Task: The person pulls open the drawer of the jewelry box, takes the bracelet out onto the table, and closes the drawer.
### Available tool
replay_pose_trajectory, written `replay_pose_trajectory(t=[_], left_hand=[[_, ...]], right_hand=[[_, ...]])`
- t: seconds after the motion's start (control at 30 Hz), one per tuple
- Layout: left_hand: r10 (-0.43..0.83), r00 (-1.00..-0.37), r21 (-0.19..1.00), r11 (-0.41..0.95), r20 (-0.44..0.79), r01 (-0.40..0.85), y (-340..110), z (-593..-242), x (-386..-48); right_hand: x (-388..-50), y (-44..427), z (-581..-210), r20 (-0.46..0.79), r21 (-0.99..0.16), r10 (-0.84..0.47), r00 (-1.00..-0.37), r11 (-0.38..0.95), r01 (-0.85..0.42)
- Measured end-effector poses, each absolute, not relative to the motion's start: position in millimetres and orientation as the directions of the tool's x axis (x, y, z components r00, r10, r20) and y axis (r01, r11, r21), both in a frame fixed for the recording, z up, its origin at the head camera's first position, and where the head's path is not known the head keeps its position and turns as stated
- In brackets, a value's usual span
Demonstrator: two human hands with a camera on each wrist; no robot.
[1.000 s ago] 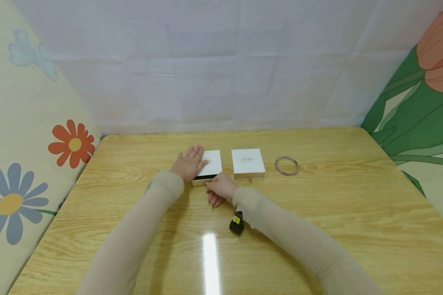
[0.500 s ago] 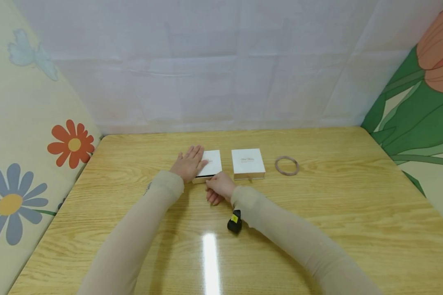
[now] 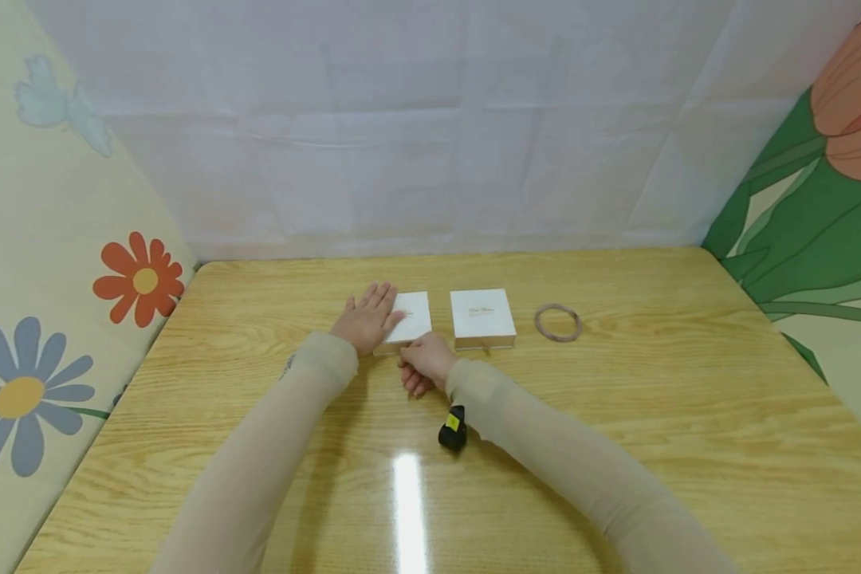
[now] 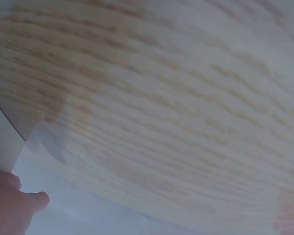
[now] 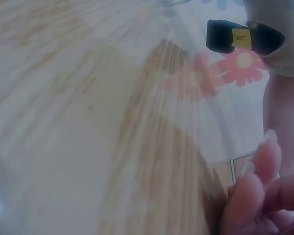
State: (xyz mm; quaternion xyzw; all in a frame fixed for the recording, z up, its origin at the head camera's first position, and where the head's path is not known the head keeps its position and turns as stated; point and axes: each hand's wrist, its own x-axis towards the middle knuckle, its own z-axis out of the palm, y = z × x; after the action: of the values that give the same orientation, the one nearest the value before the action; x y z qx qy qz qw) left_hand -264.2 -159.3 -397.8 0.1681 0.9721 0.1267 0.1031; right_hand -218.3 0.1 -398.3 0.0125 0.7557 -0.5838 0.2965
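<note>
A white drawer-style box (image 3: 412,309) lies flat on the table in the head view. My left hand (image 3: 364,320) rests on its top with straight fingers; fingertips (image 4: 41,199) show beside a white box edge in the left wrist view. My right hand (image 3: 427,363) touches the front side of that box, its fingers curled. The right wrist view shows the curled fingers (image 5: 245,198) close up, near tan box sides (image 5: 224,171). The contact spot is hidden, and no held thing is visible.
A second white box (image 3: 482,315) with a small tab at its front stands to the right. Further right a brownish ring (image 3: 557,323) lies on the wood-grain table (image 3: 617,446). A black wrist camera (image 3: 453,430) hangs at the right cuff. White cloth (image 3: 430,159) backs the table.
The dark gap along the near box's front has narrowed and vanished as its drawer slid inward. My right hand has shifted slightly forward against it. My left hand has stayed put.
</note>
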Motion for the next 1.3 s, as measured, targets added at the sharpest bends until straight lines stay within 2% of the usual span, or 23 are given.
replay_pose_trajectory(t=[0.17,0.47,0.77,0.97,1.3], left_hand=[[0.346,-0.925,0.265,0.917,-0.155,0.299,-157.6,-397.6,-263.9],[0.357,-0.925,0.068,0.934,-0.127,0.351,-151.3,-387.7,-261.3],[0.439,-0.893,-0.02,0.896,-0.096,0.443,-148.4,-381.0,-261.6],[0.467,-0.883,0.012,0.884,-0.051,0.467,-140.8,-372.8,-266.9],[0.432,-0.901,0.153,0.894,-0.041,0.422,-101.6,-366.1,-263.2]], right_hand=[[-217.6,-0.9,-398.4,-0.463,-0.878,-0.313,-0.829,0.291,0.38],[-214.2,-1.0,-402.1,-0.431,-0.897,-0.317,-0.845,0.254,0.363],[-209.4,10.6,-401.4,-0.431,-0.9,-0.375,-0.82,0.244,0.361],[-201.8,27.4,-402.2,-0.409,-0.912,-0.381,-0.829,0.205,0.356],[-194.4,59.9,-400.0,-0.407,-0.914,-0.305,-0.861,0.14,0.382]])
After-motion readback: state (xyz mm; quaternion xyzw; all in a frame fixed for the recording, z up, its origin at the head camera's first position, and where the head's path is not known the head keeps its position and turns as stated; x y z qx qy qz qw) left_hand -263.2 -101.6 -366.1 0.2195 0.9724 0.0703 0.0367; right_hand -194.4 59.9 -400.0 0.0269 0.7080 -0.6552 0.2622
